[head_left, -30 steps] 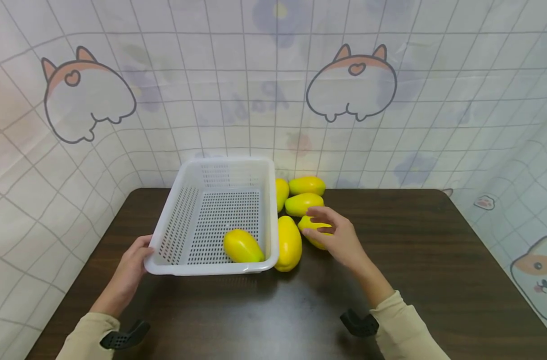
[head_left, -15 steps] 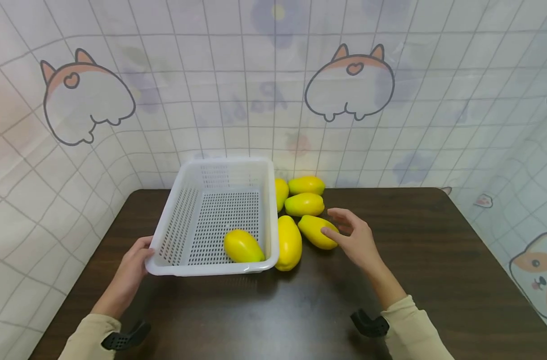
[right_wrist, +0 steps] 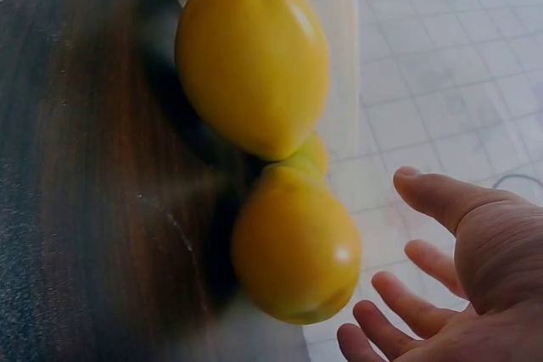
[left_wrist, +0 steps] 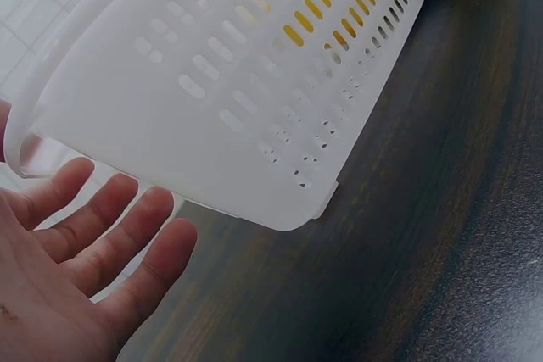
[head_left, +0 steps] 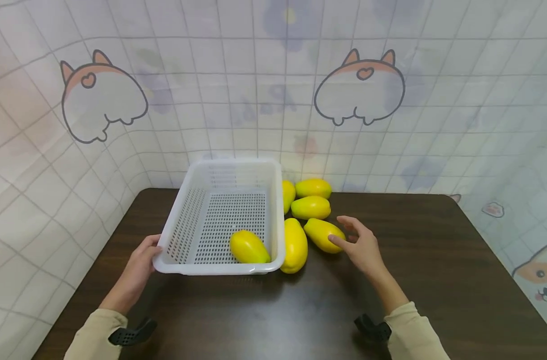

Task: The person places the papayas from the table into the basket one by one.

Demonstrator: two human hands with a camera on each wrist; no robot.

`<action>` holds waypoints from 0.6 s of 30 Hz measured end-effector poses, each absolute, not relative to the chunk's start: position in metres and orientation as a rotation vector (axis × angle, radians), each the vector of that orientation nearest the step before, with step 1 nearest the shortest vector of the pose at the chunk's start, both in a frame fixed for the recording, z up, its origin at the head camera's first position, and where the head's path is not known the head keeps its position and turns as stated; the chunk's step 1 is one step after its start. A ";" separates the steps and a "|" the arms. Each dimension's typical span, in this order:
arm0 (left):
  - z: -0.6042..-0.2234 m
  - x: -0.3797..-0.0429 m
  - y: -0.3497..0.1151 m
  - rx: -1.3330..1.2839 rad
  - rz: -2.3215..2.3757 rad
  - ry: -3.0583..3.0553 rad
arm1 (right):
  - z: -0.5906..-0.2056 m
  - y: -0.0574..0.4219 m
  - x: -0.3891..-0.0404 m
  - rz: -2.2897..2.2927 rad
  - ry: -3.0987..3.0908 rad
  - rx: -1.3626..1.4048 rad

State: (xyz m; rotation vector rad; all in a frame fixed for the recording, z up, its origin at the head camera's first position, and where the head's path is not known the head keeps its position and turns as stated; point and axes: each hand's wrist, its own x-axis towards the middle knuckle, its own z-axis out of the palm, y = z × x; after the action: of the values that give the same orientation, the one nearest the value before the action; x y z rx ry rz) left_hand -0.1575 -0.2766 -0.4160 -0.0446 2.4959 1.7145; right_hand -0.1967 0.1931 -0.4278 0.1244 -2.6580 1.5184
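A white perforated plastic basket (head_left: 219, 269) stands on the left of the table, holding one oblong yellow fruit (head_left: 248, 247). At its near left corner my left hand (head_left: 137, 267) holds the rim. In the left wrist view, the fingers (left_wrist: 140, 226) lie along the basket's outer wall (left_wrist: 127, 137), and the thumb is mostly hidden behind the rim. My right hand (head_left: 364, 250) hovers with spread, loosely bent fingers at the right end of another yellow fruit (head_left: 320, 234). The right wrist view has this hand (right_wrist: 484, 286) apart from the fruit (right_wrist: 297, 247), with nothing in its grasp.
A large yellow fruit (head_left: 295, 246) lies against the basket's right side. Farther back are more yellow fruits (head_left: 311, 207), close together beside the basket. The dark wooden table (head_left: 255, 320) meets a wall sheet (head_left: 273, 115) with grid lines and cartoon dogs.
My right hand has drawn back to the right from over the nearest fruit, which now shows almost whole. The left hand stays on the basket, and the head view has shifted slightly.
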 end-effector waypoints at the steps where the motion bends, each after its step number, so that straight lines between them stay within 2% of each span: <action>1: -0.415 -0.158 -0.277 -0.047 1.709 2.501 | -0.429 0.193 -0.197 1.519 -2.660 0.124; 18: -0.419 -0.159 -0.278 -0.009 1.735 2.499 | -0.449 0.192 -0.203 1.502 -2.683 0.113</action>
State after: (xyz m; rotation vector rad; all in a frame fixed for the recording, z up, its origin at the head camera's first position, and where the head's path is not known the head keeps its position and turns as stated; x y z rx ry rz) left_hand -0.1586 -0.2777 -0.4191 -0.0091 2.4993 1.7349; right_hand -0.2031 0.1919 -0.4485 0.1135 -2.6826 1.5017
